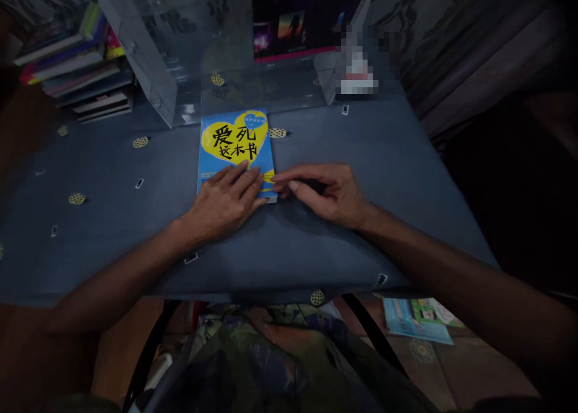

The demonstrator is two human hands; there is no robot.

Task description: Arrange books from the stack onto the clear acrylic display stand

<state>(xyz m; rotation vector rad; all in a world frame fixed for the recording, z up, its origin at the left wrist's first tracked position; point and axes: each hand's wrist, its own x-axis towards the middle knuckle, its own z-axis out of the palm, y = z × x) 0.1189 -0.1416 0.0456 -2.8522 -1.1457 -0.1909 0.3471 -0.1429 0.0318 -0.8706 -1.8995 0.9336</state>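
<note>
A blue book (233,121) with a yellow heart and black Chinese characters lies shut on the cloth-covered table. My left hand (226,202) rests flat across the lower part of its cover, fingers stretched out. At the lower right edge of the book is my right hand (332,190), its index finger reaching the cover's edge. The right thumb is bent and apart from the index fingertip, and its other fingers are partly hidden beneath. Nothing shows between that thumb and finger.
A stack of books (85,64) stands at the back left. Behind the book is a clear plastic stand (162,94) with a dark picture panel (298,21). A pixelated patch covers something at the back right. Thin booklets (415,319) lie below the table at right.
</note>
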